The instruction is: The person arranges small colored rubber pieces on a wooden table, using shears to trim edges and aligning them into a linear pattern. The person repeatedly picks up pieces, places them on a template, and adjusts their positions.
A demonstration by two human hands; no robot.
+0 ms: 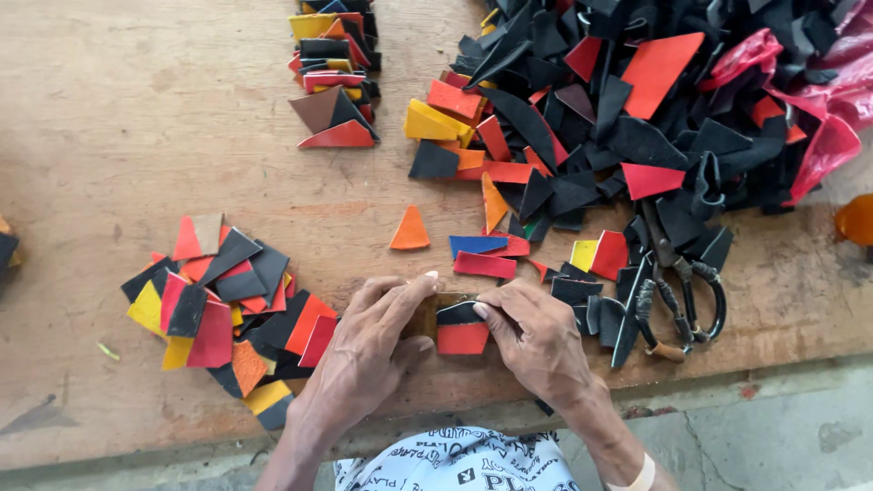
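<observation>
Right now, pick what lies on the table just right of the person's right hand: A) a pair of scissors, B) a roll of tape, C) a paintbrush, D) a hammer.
A: a pair of scissors with dark looped handles lies among black scraps beside the right hand.

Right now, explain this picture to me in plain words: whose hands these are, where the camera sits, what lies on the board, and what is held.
No machine here: the camera sits on a person's head, looking down at their own bare hands. The left hand and right hand together pinch a small black-and-red piece on a wooden table. Left of them lies a pile of cut pieces, black, red, yellow and orange. A neater stack sits farther back, beside a big heap of scraps. Scissors lie to the right.
</observation>
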